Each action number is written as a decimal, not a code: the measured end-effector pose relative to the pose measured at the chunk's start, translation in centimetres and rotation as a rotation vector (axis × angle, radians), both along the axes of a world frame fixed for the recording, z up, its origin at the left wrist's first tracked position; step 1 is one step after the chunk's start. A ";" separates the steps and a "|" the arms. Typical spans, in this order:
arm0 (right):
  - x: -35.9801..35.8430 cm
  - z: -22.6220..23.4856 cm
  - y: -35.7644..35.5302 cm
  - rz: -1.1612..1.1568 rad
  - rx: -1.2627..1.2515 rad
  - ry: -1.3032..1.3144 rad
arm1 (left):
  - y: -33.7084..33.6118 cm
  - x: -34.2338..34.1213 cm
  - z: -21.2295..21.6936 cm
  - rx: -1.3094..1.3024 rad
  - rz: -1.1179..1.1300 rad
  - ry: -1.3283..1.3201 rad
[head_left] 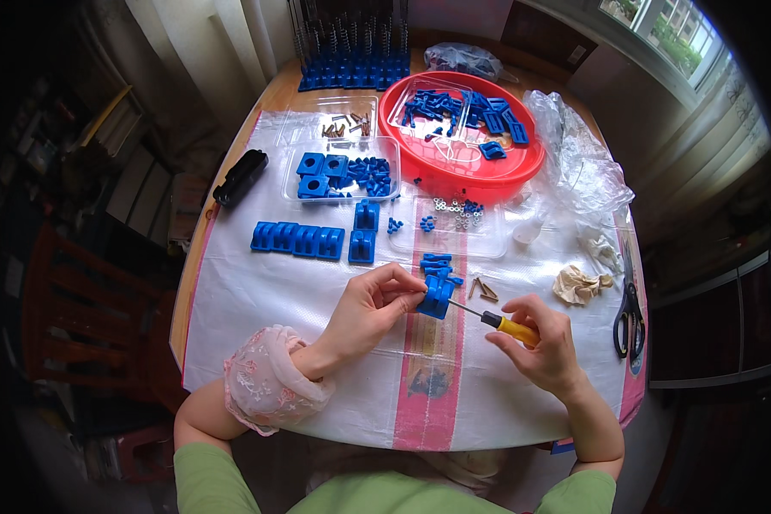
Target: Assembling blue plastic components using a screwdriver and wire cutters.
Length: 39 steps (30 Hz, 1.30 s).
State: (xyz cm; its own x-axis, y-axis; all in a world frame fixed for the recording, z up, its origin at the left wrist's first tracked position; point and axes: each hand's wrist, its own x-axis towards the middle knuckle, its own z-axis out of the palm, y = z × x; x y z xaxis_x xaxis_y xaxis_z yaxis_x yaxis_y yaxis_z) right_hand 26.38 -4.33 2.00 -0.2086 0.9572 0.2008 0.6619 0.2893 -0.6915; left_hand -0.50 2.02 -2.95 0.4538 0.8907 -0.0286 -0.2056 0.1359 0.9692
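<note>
Between thumb and fingers, my left hand (pixel 375 301) grips a blue plastic bracket (pixel 436 296) over the striped cloth. My right hand (pixel 544 341) is wrapped round the yellow handle of a screwdriver (pixel 516 330), its metal shaft pointing left with the tip at the bracket's right side. Whether the tip sits in a screw cannot be made out. Just beyond the bracket lie several small blue plastic pieces (pixel 437 261). A few brass-coloured screws (pixel 486 291) rest to its right. Farther left stand a row of blue brackets (pixel 297 240) and two more brackets (pixel 362 247).
Behind are a clear tub of blue parts (pixel 391 182), a box lid with white nuts (pixel 488 244) and a red basin (pixel 535 167). Black scissors (pixel 630 317) lie at the right edge near a crumpled beige cloth (pixel 579 285). A black case (pixel 241 177) sits at the left.
</note>
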 end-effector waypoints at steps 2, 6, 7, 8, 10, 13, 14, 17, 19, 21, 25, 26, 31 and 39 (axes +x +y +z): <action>-0.2 -0.4 0.0 0.009 0.076 0.063 | 0.0 0.1 0.0 -0.002 0.000 -0.001; 0.2 -0.5 0.2 0.063 0.110 0.007 | 0.1 0.0 0.0 0.005 0.006 0.005; 0.3 -0.7 0.3 0.072 0.120 -0.008 | 0.1 0.0 0.0 0.008 0.009 0.008; 0.4 -0.8 0.3 0.080 0.129 -0.024 | 0.1 -0.1 -0.1 0.010 0.007 0.007; 0.4 -0.7 0.3 0.063 0.094 -0.082 | 0.1 -0.1 -0.3 0.012 0.003 0.005; 0.6 -0.6 0.2 0.064 0.073 -0.164 | 0.1 -0.1 -0.2 0.011 -0.001 -0.008; 0.7 -0.7 0.2 0.068 0.071 -0.189 | 0.1 -0.1 -0.2 0.011 -0.003 -0.011; 0.6 -1.0 0.2 0.035 0.057 -0.114 | 0.1 0.0 -0.2 0.007 -0.009 -0.014; 0.2 -0.3 0.1 0.024 0.018 -0.052 | 0.1 0.0 -0.1 0.000 -0.012 -0.006; 0.0 -0.4 0.2 0.021 0.025 0.000 | 0.1 0.0 -0.2 -0.006 -0.009 -0.002; 0.3 -0.8 0.4 0.061 0.110 0.002 | 0.1 -0.1 -0.2 -0.009 -0.005 0.016; 0.3 -0.6 0.5 0.081 0.125 -0.018 | 0.2 -0.1 -0.2 -0.010 -0.002 0.016; 0.5 -0.7 0.3 0.061 0.060 -0.121 | 0.1 0.0 -0.2 -0.010 0.018 -0.007; 0.3 -1.1 0.2 0.028 0.090 -0.022 | 0.2 0.0 -0.1 -0.018 -0.002 0.009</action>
State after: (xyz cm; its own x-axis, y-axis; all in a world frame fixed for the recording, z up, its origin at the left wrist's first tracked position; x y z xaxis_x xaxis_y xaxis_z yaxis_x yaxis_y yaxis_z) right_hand 26.64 -4.10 0.89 -0.2405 0.9292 0.2807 0.6672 0.3683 -0.6474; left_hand -0.53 2.19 -3.09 0.4553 0.8890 -0.0491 -0.1962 0.1540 0.9684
